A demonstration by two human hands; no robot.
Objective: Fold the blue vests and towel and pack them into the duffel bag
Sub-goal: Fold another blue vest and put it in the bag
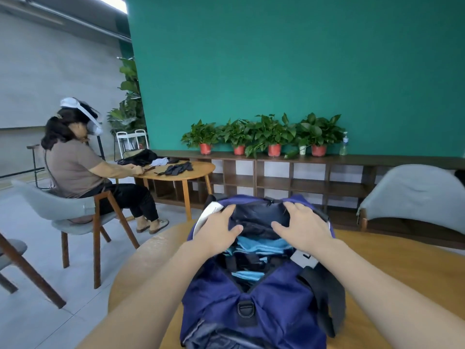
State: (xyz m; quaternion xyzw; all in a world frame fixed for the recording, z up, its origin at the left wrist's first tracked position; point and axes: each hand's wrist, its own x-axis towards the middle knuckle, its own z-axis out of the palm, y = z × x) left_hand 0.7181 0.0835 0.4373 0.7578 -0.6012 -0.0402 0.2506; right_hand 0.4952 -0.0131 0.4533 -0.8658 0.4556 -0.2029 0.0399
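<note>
Duffel bag (254,308) mouth open between both hands, vests (261,245) inside.

It looks like an office lounge: a green wall (276,59), potted plants (264,137) on low shelves (276,172), wooden desks (181,171) and grey chairs (63,210).

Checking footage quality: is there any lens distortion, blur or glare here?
Head view: wide-angle bending curves the table edge and stretches the forearms; the duffel bag goes soft near the bottom edge; the ceiling light is blown out; lighting elsewhere is even.
</note>
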